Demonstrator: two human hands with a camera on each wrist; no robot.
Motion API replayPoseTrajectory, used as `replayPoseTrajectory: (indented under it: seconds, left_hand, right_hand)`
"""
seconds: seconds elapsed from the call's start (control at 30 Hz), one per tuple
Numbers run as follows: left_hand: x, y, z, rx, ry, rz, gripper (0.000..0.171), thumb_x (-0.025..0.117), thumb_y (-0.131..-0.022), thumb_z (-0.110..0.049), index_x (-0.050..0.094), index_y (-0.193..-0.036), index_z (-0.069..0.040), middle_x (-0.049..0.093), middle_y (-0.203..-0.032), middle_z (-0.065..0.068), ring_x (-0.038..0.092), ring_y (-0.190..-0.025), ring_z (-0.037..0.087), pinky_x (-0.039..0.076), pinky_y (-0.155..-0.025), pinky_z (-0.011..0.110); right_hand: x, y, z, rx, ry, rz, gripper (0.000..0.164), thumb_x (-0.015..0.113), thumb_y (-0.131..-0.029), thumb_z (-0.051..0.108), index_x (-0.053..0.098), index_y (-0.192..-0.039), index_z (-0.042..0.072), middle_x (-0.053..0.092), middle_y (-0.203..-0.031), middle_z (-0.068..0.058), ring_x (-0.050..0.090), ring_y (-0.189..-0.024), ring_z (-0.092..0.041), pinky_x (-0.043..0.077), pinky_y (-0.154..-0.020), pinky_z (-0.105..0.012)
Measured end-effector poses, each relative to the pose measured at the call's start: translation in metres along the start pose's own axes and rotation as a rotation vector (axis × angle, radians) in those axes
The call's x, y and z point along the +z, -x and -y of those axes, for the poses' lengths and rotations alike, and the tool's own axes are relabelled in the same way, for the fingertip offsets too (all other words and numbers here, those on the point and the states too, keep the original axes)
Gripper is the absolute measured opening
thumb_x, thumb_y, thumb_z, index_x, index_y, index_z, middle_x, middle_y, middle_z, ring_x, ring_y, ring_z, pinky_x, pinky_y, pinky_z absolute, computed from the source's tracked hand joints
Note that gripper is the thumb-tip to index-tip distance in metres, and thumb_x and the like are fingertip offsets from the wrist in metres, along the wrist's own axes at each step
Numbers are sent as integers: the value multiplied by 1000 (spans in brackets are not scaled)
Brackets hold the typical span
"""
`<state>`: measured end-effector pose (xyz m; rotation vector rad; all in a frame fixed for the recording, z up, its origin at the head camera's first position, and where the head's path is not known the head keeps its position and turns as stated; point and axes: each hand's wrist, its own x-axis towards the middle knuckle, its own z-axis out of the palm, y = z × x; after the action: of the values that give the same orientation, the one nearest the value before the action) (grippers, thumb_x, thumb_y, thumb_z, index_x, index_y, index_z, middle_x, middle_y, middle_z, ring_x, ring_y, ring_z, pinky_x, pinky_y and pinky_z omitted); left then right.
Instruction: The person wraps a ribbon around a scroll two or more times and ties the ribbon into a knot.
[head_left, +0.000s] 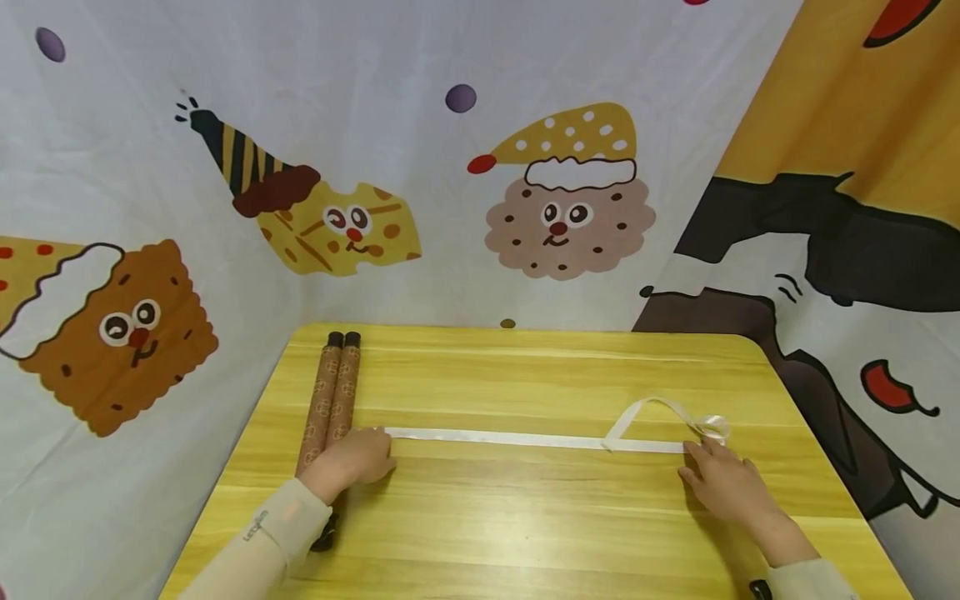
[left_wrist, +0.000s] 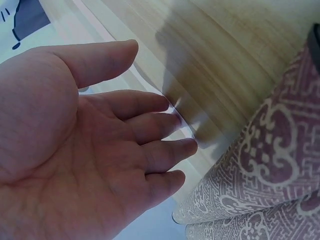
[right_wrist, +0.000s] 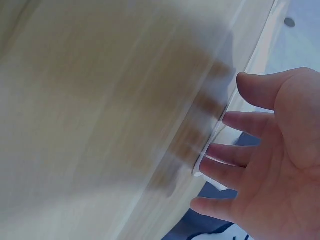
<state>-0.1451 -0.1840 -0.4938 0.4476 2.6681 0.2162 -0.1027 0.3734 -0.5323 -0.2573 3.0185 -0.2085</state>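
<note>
A white ribbon (head_left: 495, 437) runs nearly straight across the table, its right part looping up into a loose curl (head_left: 645, 404). At its left end rests my left hand (head_left: 352, 457), the fingertips touching the ribbon. The left wrist view shows that hand's fingers (left_wrist: 155, 127) extended, with the thumb apart. My right hand (head_left: 727, 483) lies at the other end, beside the curl. In the right wrist view its spread fingers (right_wrist: 227, 155) press the ribbon (right_wrist: 202, 162) with their tips. Two brown patterned rolls with black ends (head_left: 322, 400) lie side by side, partly under my left forearm.
The wooden table (head_left: 525, 533) has rounded back corners. Behind it hangs a white cloth (head_left: 450, 292) with cartoon food figures, its right part yellow and black. The rolls slant along the table's left side.
</note>
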Motion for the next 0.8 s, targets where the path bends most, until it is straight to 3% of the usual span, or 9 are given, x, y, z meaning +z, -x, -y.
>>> replayPoseTrajectory:
  seconds: [0.3,0.4,0.6,0.8]
  left_hand:
    - [-1,1,3,2,6,5,20,60,-90,-22,63,-90,-2,63,-85,13,49,-63,21,45,-62,39]
    - [-1,3,5,7,0,3,21,60,-90,-22,63,-94,-2,64,-92,15,52,-68,22,46,-64,40]
    - [-1,7,6,43,-35,-2,28,60,-90,-22,62,-105,2,61,-109,22,57,-93,36,47,-83,50]
    - [-2,9,7,39,-65,21,40,58,-92,-24,57,-120,4,50,-130,26,41,-118,45,27,-102,62]
  right_hand:
    - [-3,6,-25,69,-8,57,57,54,-94,35,45,-134,-5,40,-130,-39,38,-112,-55,36,-75,-75]
    - [-4,6,-26,79,-15,84,59,52,-95,38,43,-136,-3,38,-131,-39,36,-113,-55,34,-76,-76]
    - [-4,7,-26,75,-12,74,59,52,-95,38,44,-136,-3,38,-131,-40,35,-113,-56,34,-76,-76]
    - [-2,6,-27,73,-10,63,58,53,-94,38,44,-136,-3,40,-130,-38,36,-113,-55,35,-75,-75]
